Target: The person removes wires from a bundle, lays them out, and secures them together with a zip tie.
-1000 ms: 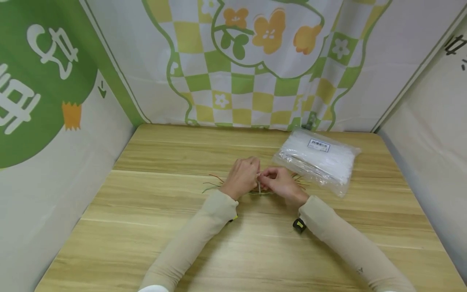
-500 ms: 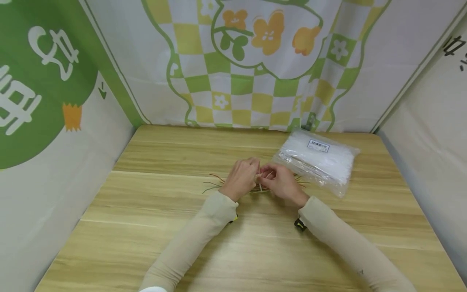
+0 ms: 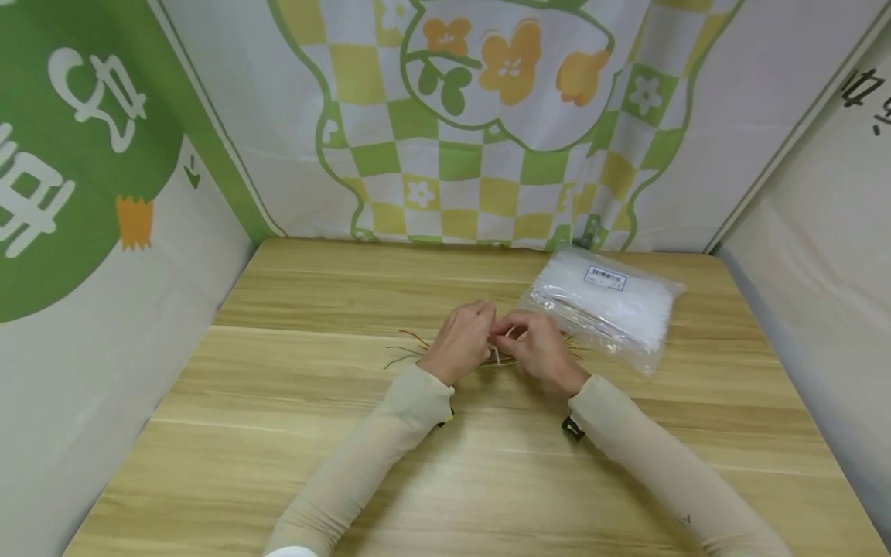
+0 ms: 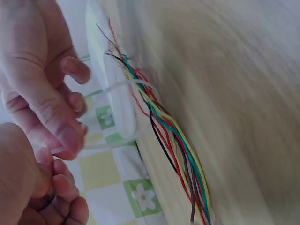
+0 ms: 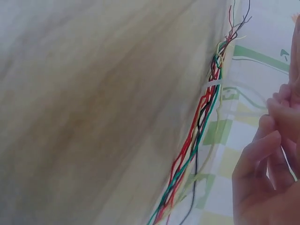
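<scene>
A bundle of thin red, green, yellow and black wires (image 4: 180,140) lies across the table under both hands, its loose ends fanning out on either side. Around its middle loops a thin white cable tie (image 5: 213,84), whose loop stands wide of the wires toward the fingers. My left hand (image 3: 459,340) pinches the tie with thumb and fingers. Right beside it, my right hand (image 3: 539,348) pinches the tie too, its fingertips against the left hand's. In the left wrist view the curled fingers hide the tie's head and tail.
A clear plastic bag (image 3: 602,298) packed with white strips, with a barcode label, lies behind the right hand. The wooden table (image 3: 278,433) meets a patterned curtain (image 3: 459,186) at the back and light walls at both sides.
My right hand's fingers have shifted slightly up and over the tie, and now lie close against the left fingertips. The left hand has stayed in place.
</scene>
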`<move>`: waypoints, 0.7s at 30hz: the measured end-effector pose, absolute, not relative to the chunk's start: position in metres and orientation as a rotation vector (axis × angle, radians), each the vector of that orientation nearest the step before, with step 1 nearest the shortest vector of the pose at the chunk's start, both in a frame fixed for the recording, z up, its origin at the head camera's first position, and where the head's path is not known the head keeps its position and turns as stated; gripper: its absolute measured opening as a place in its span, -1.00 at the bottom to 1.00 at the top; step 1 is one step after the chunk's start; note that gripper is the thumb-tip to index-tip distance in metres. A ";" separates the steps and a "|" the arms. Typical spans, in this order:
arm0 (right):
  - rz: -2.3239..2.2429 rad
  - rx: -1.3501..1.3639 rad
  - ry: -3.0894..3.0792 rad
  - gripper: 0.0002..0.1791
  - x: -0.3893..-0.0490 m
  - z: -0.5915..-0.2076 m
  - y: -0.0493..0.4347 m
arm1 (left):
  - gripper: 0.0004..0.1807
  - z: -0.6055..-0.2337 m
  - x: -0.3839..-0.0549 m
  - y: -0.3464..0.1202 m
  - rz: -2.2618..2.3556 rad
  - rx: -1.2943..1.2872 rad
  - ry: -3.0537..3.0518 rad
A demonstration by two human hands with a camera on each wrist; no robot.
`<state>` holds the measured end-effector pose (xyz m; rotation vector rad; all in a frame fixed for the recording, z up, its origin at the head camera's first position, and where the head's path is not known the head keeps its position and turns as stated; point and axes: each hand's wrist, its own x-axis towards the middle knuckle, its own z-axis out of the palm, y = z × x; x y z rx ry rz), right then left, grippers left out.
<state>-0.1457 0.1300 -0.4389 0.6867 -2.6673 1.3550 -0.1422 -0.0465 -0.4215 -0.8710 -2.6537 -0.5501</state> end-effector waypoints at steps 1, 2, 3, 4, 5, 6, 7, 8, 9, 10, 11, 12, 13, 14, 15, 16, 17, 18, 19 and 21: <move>1.364 0.694 -2.666 -0.95 -0.146 -0.439 0.130 | -0.69 -0.421 -0.142 -0.046 -0.574 -0.868 -2.660; 1.370 0.703 -2.665 -0.95 -0.146 -0.439 0.131 | -0.69 -0.421 -0.142 -0.046 -0.592 -0.868 -2.666; 1.376 0.712 -2.669 -0.95 -0.147 -0.440 0.131 | -0.69 -0.421 -0.142 -0.046 -0.600 -0.868 -2.675; 1.382 0.721 -2.672 -0.95 -0.148 -0.440 0.131 | -0.69 -0.420 -0.142 -0.046 -0.602 -0.869 -2.687; 1.384 0.732 -2.674 -0.95 -0.148 -0.440 0.132 | -0.69 -0.420 -0.142 -0.045 -0.602 -0.868 -2.697; 1.388 0.744 -2.677 -0.95 -0.149 -0.440 0.132 | -0.69 -0.420 -0.142 -0.045 -0.601 -0.868 -2.707; 1.382 0.757 -2.680 -0.95 -0.150 -0.440 0.131 | -0.70 -0.419 -0.142 -0.045 -0.603 -0.867 -2.715; 1.378 0.765 -2.684 -0.95 -0.150 -0.440 0.131 | -0.70 -0.419 -0.142 -0.046 -0.598 -0.866 -2.719; 1.375 0.773 -2.692 -0.95 -0.151 -0.440 0.131 | -0.70 -0.419 -0.143 -0.046 -0.596 -0.864 -2.720; 1.372 0.781 -2.694 -0.94 -0.152 -0.440 0.130 | -0.71 -0.418 -0.143 -0.046 -0.597 -0.863 -2.719; 1.366 0.789 -2.697 -0.94 -0.153 -0.440 0.130 | -0.71 -0.418 -0.143 -0.047 -0.600 -0.863 -2.718; 1.360 0.794 -2.699 -0.95 -0.153 -0.441 0.129 | -0.71 -0.417 -0.143 -0.047 -0.610 -0.866 -2.720; 1.352 0.798 -2.696 -0.95 -0.154 -0.442 0.129 | -0.72 -0.417 -0.143 -0.048 -0.626 -0.870 -2.720; 1.350 0.795 -2.692 -0.95 -0.154 -0.443 0.130 | -0.74 -0.417 -0.143 -0.048 -0.654 -0.873 -2.722; 1.341 0.787 -2.688 -0.95 -0.154 -0.443 0.130 | -0.78 -0.417 -0.142 -0.049 -0.695 -0.878 -2.727; 1.341 0.777 -2.682 -0.96 -0.154 -0.444 0.131 | -0.82 -0.417 -0.142 -0.049 -0.741 -0.876 -2.737; 1.338 0.765 -2.675 -0.96 -0.153 -0.444 0.132 | -0.86 -0.417 -0.142 -0.050 -0.793 -0.877 -2.744; 1.332 0.754 -2.669 -0.95 -0.153 -0.444 0.133 | -0.90 -0.418 -0.141 -0.050 -0.850 -0.878 -2.748; 1.329 0.744 -2.662 -0.95 -0.153 -0.444 0.134 | -0.94 -0.418 -0.141 -0.051 -0.902 -0.876 -2.746; 1.325 0.733 -2.660 -0.94 -0.152 -0.443 0.135 | -0.92 -0.421 -0.141 -0.051 -0.982 -0.862 -2.733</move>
